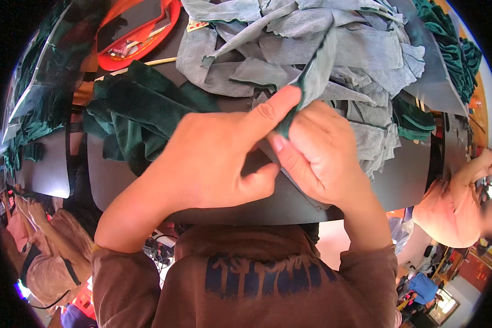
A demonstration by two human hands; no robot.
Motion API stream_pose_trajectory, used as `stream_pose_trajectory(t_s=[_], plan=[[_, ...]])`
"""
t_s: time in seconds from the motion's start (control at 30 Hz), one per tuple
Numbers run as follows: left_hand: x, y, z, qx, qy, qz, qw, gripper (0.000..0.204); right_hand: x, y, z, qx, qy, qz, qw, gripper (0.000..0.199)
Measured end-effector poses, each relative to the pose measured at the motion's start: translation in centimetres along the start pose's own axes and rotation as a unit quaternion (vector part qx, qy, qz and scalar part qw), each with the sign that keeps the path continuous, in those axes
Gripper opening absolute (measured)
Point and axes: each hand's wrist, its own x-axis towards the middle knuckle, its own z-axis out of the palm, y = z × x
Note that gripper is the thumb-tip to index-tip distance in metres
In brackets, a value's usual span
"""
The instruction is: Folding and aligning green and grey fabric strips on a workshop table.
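Observation:
My right hand (325, 153) is closed on a strip of fabric (318, 68), green velvet on one face and pale grey on the other, its thumb against the lower end. The strip rises away from me over the pile. My left hand (218, 150) is beside it, index finger stretched out to touch the strip's edge. Its thumb stands apart, and its other fingers are mostly hidden. Behind the hands lies a large heap of grey-backed fabric pieces (361, 52). Dark green velvet pieces (142, 109) lie to the left of my left hand.
A red tray (174, 24) with small items sits at the far left of the dark table (106, 183). More green velvet pieces (413, 117) are stacked at right. Clear panels (437, 65) flank the table. Other people (448, 210) are at both sides.

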Motion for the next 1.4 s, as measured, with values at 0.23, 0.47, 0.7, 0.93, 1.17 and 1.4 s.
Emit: stream_pose_trajectory(t_s=[0.23,0.47,0.7,0.93,1.17,1.4], plan=[[0.1,-0.4,-1.2,0.016,-0.078,0.032,0.996,0.088,-0.4,-0.3,-0.1,0.005,-0.074,-0.015,0.997,0.015],[0.0,-2.2,-1.1,-0.350,-0.227,0.050,0.907,0.111,-0.5,-2.0,-1.1,0.051,-0.074,-0.028,0.996,0.017],[0.8,-0.6,-2.2,0.103,-0.085,0.167,0.977,0.089,-0.7,-1.1,0.3,0.020,-0.033,-0.042,0.998,0.020],[0.4,-1.0,-1.2,0.048,-0.100,0.126,0.986,0.096,-0.8,-1.0,-0.2,0.146,-0.112,0.015,0.983,0.017],[-0.4,-1.5,0.9,-0.535,-0.108,0.156,0.823,0.106,-1.0,-2.2,0.5,0.238,-0.059,0.009,0.970,0.015],[0.0,0.2,-0.5,-0.556,-0.099,-0.066,0.823,0.119,-0.8,0.3,-2.0,0.406,-0.017,0.154,0.901,0.028]])
